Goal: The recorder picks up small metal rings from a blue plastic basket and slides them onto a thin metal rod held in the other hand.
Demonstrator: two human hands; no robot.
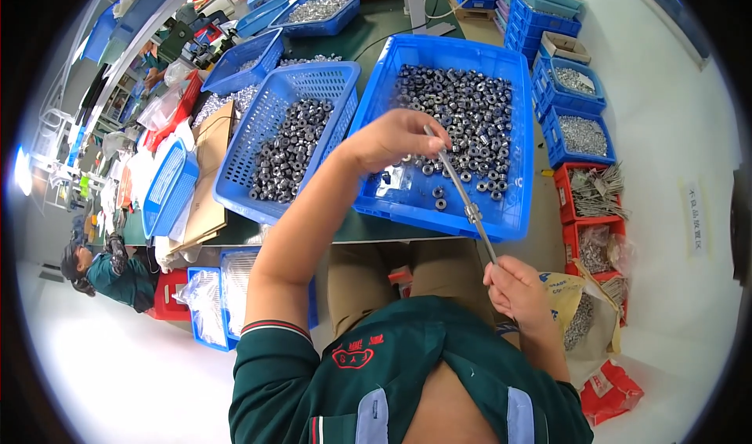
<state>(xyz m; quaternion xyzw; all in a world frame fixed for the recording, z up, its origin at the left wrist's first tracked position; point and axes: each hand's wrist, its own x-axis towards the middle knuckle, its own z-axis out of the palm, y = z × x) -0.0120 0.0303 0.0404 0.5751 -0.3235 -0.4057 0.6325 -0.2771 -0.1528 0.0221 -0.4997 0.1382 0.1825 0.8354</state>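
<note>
A thin metal rod (454, 176) slants between my two hands, above the near part of a large blue tub (518, 201). My left hand (398, 140) is closed around its upper end, which sticks out a little past the fingers. Lower down and to the right, my right hand (518, 289) grips the other end with bent fingers. A small shiny metal collar (472, 212) sits around the rod, roughly two thirds of the way toward my right hand. Many loose dark metal rings (478, 103) lie in the tub under my left hand and beyond it.
Left of the tub stands a blue perforated basket (233, 179) of similar metal rings. Cardboard (210, 182) and a smaller blue basket (170, 187) lie farther left. Stacked bins (580, 135) of metal parts line the right side. Another person (117, 276) sits at far left.
</note>
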